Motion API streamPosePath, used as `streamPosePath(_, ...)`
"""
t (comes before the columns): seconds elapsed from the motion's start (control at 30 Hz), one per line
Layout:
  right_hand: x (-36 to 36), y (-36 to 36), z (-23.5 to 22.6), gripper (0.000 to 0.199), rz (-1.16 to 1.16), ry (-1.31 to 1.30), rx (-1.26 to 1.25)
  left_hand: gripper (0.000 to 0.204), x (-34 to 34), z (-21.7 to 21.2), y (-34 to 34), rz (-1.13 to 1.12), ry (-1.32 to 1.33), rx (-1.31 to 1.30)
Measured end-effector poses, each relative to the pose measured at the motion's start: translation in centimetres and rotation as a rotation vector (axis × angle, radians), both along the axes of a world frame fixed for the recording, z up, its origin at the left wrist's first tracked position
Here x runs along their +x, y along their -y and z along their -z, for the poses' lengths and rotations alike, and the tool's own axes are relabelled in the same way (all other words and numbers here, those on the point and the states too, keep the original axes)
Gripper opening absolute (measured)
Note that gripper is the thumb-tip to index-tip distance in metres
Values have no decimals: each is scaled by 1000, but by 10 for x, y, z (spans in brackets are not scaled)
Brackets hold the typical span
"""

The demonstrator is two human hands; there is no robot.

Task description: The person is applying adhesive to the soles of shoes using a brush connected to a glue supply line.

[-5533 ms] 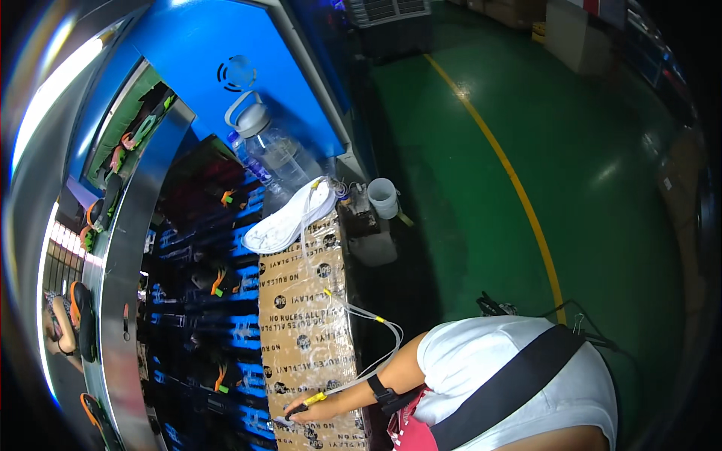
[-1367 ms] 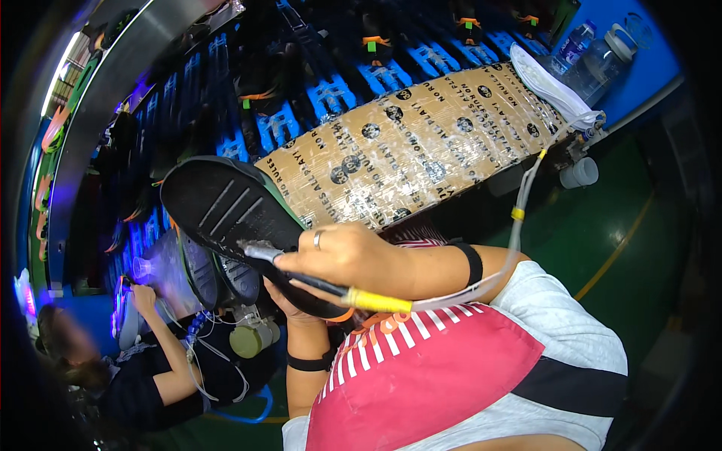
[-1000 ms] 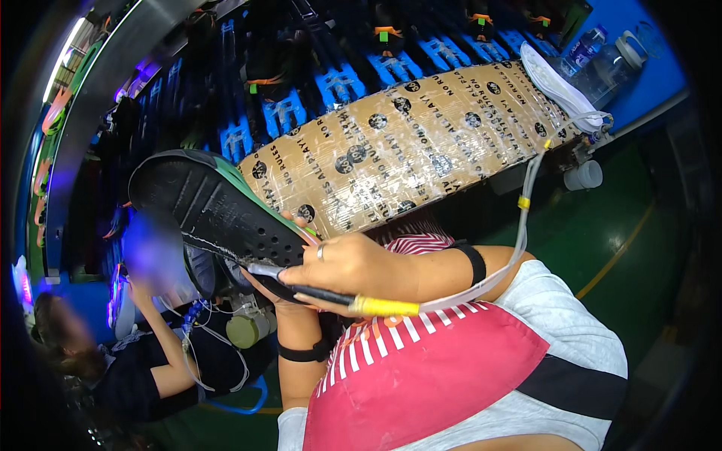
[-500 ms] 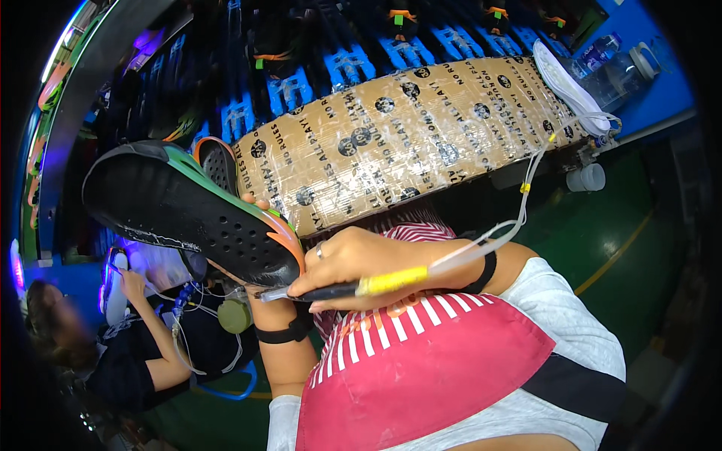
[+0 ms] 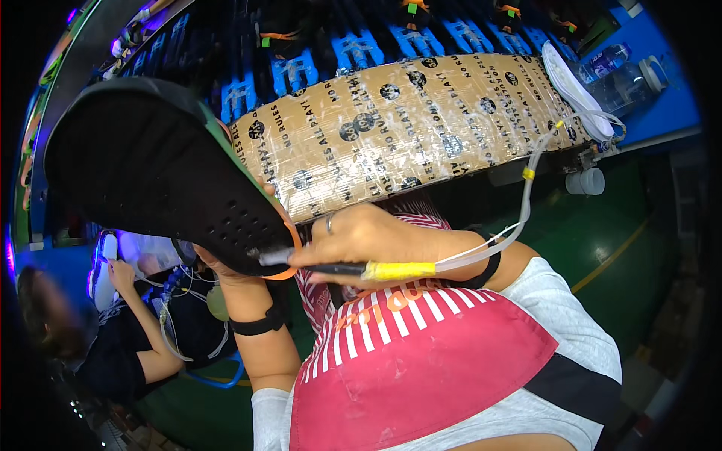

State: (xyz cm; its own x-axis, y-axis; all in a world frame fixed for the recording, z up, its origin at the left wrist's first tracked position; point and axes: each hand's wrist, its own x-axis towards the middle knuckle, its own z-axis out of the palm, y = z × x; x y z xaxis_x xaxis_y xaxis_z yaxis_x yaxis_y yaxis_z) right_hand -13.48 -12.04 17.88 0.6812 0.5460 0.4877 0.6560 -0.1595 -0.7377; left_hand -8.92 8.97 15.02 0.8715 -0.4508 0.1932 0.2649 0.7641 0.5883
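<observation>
Right hand: fingers pinching a black-handled brush, bristles at the perforated end of a black sole. Left hand: fingers wrapped round that sole, left of the red apron. Beyond: taped cardboard; white sole at its right end.

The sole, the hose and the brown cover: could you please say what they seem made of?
Sole: matte black face, probably foam or rubber; it barely shines. Hose: likely flexible plastic, translucent and smoothly curved. Brown cover: apparently cardboard, finely ridged, with a glossy, crinkled film-like finish.
</observation>
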Motion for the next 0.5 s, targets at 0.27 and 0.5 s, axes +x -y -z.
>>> streamPosePath(0.27,0,1,-4,28,-266,15,199,94,3,17,-29,-146,-179,174)
streamPosePath(0.5,1,5,-3,25,-206,63,-135,75,8,9,-23,-50,-119,224)
